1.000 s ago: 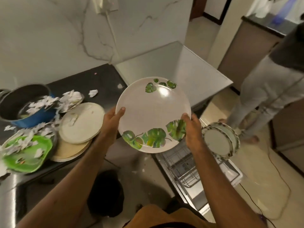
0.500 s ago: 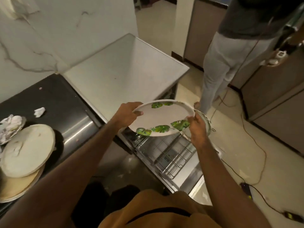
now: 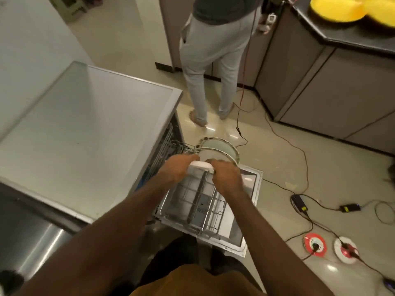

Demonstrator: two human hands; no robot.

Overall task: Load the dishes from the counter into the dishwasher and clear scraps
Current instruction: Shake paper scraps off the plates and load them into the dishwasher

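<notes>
White, the plate (image 3: 200, 165) is hanging on edge over the far end of the dishwasher rack (image 3: 198, 207), its rim running left to right. The left hand (image 3: 177, 170) is gripping its left side and the right hand (image 3: 227, 178) its right side, both equally near. Two upright plates (image 3: 215, 148) are standing in the rack just beyond it, so the coming move is likely heading straight down.

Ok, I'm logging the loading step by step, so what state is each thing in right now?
white plate, held on edge over the rack.
left hand, grips the plate's rim.
right hand, grips the plate's rim.
lower rack, pulled out over the door.
dishwasher door, open, folded down.
two rimmed plates, standing upright at the rack's far end.
</notes>
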